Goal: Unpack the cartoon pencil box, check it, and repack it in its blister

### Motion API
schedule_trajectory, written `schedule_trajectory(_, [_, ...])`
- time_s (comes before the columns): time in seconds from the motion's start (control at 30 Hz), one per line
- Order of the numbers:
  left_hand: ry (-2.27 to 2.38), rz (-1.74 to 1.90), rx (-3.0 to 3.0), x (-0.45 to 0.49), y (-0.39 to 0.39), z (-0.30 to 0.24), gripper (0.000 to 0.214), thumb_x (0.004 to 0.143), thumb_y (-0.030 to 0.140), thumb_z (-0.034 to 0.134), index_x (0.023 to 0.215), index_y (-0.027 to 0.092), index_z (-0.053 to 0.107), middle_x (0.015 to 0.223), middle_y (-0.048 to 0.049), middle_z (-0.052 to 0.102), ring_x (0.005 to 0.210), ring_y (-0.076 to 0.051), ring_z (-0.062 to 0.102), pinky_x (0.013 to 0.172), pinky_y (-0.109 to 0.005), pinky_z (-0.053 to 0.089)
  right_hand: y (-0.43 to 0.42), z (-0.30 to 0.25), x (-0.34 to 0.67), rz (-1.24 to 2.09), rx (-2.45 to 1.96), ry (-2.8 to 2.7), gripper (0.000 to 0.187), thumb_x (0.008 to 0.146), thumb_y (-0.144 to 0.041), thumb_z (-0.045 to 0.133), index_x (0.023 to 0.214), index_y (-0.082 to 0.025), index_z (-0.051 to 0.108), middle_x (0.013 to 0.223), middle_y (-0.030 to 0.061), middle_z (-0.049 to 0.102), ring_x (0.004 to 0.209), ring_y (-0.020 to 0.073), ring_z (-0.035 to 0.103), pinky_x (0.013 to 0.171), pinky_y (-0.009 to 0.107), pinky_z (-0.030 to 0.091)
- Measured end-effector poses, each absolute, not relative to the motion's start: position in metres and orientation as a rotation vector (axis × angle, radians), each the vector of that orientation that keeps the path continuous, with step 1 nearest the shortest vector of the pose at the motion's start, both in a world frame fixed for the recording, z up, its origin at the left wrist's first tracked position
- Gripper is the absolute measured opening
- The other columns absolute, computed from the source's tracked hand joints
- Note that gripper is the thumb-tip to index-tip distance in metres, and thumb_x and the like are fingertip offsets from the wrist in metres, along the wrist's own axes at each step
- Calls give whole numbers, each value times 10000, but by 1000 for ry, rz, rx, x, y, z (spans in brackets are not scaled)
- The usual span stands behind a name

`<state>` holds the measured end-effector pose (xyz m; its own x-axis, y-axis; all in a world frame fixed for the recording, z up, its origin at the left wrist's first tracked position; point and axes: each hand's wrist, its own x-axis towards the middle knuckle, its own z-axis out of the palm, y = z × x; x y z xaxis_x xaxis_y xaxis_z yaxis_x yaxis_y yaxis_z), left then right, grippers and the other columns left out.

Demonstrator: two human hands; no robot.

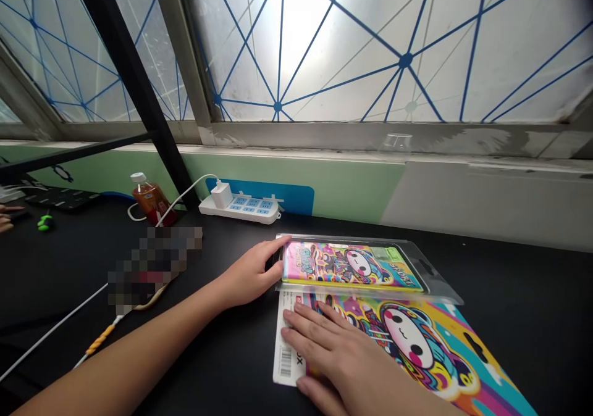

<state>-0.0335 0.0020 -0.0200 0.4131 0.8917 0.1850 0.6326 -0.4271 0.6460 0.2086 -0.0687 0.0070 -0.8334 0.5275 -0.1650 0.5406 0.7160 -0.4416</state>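
A clear plastic blister pack with a colourful cartoon insert lies on the black table. My left hand grips its left end, fingers curled round the edge. In front of it lies a flat colourful printed card with a white barcode strip at its left end. My right hand rests flat on that card's left part, fingers stretched out and apart, holding nothing.
A white power strip with a plugged-in charger sits by the wall. An orange drink bottle stands left of it. White cables run over the table's left side. Another person's fingers show at the far left.
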Motion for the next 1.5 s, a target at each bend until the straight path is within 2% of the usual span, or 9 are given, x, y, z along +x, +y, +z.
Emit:
schedule_trajectory(0.27, [1299, 749, 2203, -31, -2, -18, 573, 1004, 333, 533, 1554, 180, 566, 1543, -141, 640, 1407, -314, 616, 1197, -461, 472, -72, 5, 215, -694, 912, 3010, 529, 1060, -295, 557, 1571, -160, 561, 1675, 76, 426, 1567, 278, 392, 1304, 455, 278])
schedule_trajectory(0.4, [1305, 722, 2200, -34, 2, -17, 577, 1014, 338, 526, 1566, 174, 557, 1563, -138, 624, 1431, -314, 598, 1215, -463, 459, -62, -2, 218, -698, 829, 3138, 485, 1090, -376, 561, 1544, -212, 599, 1638, 61, 510, 1537, 253, 456, 1292, 410, 335])
schedule_trajectory(0.83, [1307, 675, 2100, -43, 9, -16, 572, 1077, 347, 410, 1621, 185, 479, 1692, -88, 476, 1569, -274, 441, 1312, -472, 322, -58, -27, 192, -78, 832, 3285, 472, 1130, -391, 473, 1455, -88, 632, 1561, 172, 611, 1469, 336, 551, 1188, 489, 495])
schedule_trajectory(0.93, [1330, 717, 2075, -42, 9, -18, 591, 1101, 407, 396, 1636, 159, 435, 1702, -123, 458, 1572, -292, 435, 1305, -485, 336, -56, -18, 190, 139, 728, 3355, 375, 1124, -352, 488, 1299, -107, 712, 1434, 155, 716, 1330, 315, 660, 1069, 445, 558])
schedule_trajectory(1.0, [1354, 753, 2065, -42, 8, -19, 622, 1114, 479, 399, 1649, 162, 397, 1739, -139, 387, 1607, -310, 364, 1319, -514, 294, -51, -6, 202, 231, 692, 3409, 281, 1109, -269, 496, 1121, -154, 752, 1228, 127, 792, 1130, 277, 727, 937, 413, 577])
schedule_trajectory(1.1, [1376, 771, 2090, -41, 4, -19, 680, 1106, 567, 434, 1659, 177, 373, 1799, -147, 225, 1660, -343, 206, 1339, -561, 203, -34, 11, 243, 285, 973, 3446, 300, 1087, -192, 468, 990, -192, 752, 948, 97, 772, 878, 236, 705, 800, 390, 552])
schedule_trajectory(1.23, [1346, 679, 2220, -40, -1, -17, 717, 1076, 603, 517, 1660, 208, 389, 1777, -157, 289, 1654, -375, 202, 1327, -594, 228, -1, 11, 315, 93, 1525, 3182, 336, 1058, -461, 548, 1146, -218, 763, 1157, 140, 748, 999, 300, 711, 842, 462, 597])
schedule_trajectory(1.33, [1323, 613, 2277, -39, -2, -18, 762, 1041, 624, 582, 1662, 225, 393, 1775, -154, 294, 1649, -394, 196, 1319, -607, 245, 18, 2, 348, -203, 1697, 3018, 584, 944, -664, 637, 1323, -227, 717, 1321, 170, 687, 1131, 349, 688, 936, 530, 604])
schedule_trajectory(1.5, [1352, 550, 2232, -37, -2, -17, 803, 1029, 671, 555, 1672, 229, 369, 1799, -144, 219, 1654, -397, 168, 1315, -609, 250, 33, 0, 352, -336, 1704, 2938, 719, 832, -764, 697, 1341, -255, 700, 1260, 157, 666, 1169, 371, 636, 959, 553, 598])
